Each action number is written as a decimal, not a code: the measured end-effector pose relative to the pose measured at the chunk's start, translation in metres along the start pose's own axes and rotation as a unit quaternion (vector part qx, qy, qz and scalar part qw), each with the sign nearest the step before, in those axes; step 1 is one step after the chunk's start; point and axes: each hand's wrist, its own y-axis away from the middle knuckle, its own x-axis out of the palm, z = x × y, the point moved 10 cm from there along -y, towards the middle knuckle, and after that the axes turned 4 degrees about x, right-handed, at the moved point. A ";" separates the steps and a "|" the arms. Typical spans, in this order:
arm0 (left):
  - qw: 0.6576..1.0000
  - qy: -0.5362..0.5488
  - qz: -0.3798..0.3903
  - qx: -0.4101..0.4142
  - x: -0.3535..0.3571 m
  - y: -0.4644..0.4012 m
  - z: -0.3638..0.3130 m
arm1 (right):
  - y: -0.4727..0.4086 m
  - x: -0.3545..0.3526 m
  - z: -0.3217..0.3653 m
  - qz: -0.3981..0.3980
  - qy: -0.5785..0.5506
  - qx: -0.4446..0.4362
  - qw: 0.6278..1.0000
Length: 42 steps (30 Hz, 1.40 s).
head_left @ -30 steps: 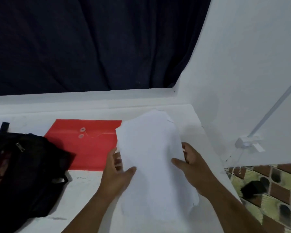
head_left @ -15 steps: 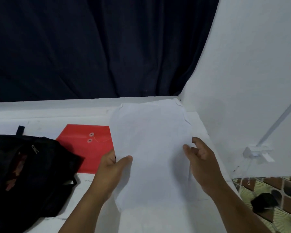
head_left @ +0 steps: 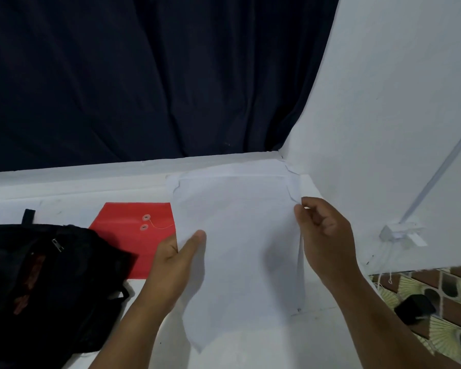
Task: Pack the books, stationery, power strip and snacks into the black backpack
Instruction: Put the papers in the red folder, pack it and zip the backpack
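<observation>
Your left fingers lie behind the sheet's left edge, with the thumb pressed flat on its front, so your left hand [head_left: 175, 265] pinches the white, creased sheet of paper [head_left: 237, 243]. Your right hand [head_left: 324, 235] has its fingers curled, and the thumb and fingertips nip the paper's right edge near the upper corner. Between the two hands the sheet hangs upright and a little wavy, its top corners dog-eared and its lower end sagging to a point above the white tabletop [head_left: 64, 193].

To the left, just beside your left forearm, the black fabric backpack [head_left: 45, 283] lies slumped on the table, with a metal zip pull showing on its upper face and a strap end poking out behind it. Whether its main opening is unzipped you cannot tell from this angle.

Between the backpack and the paper lies a flat red envelope folder [head_left: 133, 230] with two round buttons and a thin string tie; the paper hides its right edge, and the backpack overlaps its lower left corner.

Behind the table hangs a dark navy cloth curtain [head_left: 144, 75]; a white wall panel [head_left: 397, 102] closes the right side.
</observation>
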 end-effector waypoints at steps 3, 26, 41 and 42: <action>0.999 -0.020 -0.007 0.041 -0.004 -0.001 -0.014 | 0.002 0.002 0.009 -0.006 -0.022 -0.006 1.000; 0.988 -0.023 -0.008 0.154 -0.009 0.002 -0.044 | -0.002 -0.015 0.047 -0.028 -0.069 -0.052 0.996; 0.986 -0.058 -0.093 0.123 -0.020 0.021 0.010 | 0.029 0.029 -0.008 0.117 -0.111 0.058 0.985; 0.985 -0.062 -0.092 0.129 -0.020 0.022 0.009 | 0.033 0.032 -0.016 0.123 -0.087 0.061 0.987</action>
